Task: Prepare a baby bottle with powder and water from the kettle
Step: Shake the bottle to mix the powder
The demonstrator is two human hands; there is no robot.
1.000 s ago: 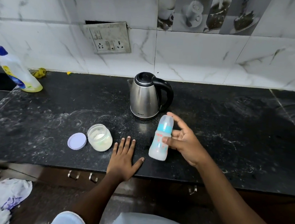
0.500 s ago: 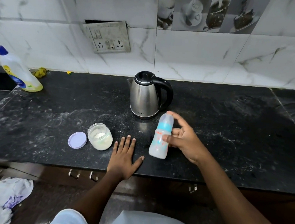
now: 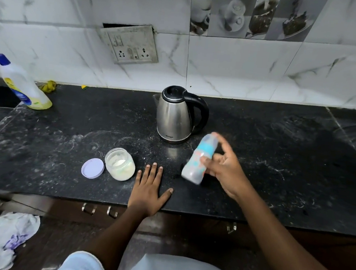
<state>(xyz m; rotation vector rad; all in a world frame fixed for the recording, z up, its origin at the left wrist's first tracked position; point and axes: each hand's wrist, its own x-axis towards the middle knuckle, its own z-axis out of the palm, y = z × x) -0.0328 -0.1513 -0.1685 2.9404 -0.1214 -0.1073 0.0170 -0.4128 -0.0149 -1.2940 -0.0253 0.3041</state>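
My right hand (image 3: pixel 223 170) grips the baby bottle (image 3: pixel 198 160), a pale bottle with a blue collar and cap on. The bottle is tilted with its top to the right and blurred by motion, just above the black counter (image 3: pixel 277 164). Behind it stands the steel kettle (image 3: pixel 175 115) with a black lid and handle, lid closed. The open powder jar (image 3: pixel 120 164) holds white powder, and its lilac lid (image 3: pixel 93 168) lies flat to its left. My left hand (image 3: pixel 150 188) rests flat on the counter near the front edge, fingers spread, holding nothing.
A white and yellow detergent bottle (image 3: pixel 25 86) with a blue cap stands at the far left by the sink. A socket panel (image 3: pixel 131 43) hangs on the tiled wall. A crumpled cloth (image 3: pixel 7 238) lies on the floor at lower left. Cabinet handles (image 3: pixel 98 209) sit below the counter edge.
The bottle in my right hand has tipped from nearly upright to a slant, its top swinging right, and it is now blurred. My left hand has not moved.
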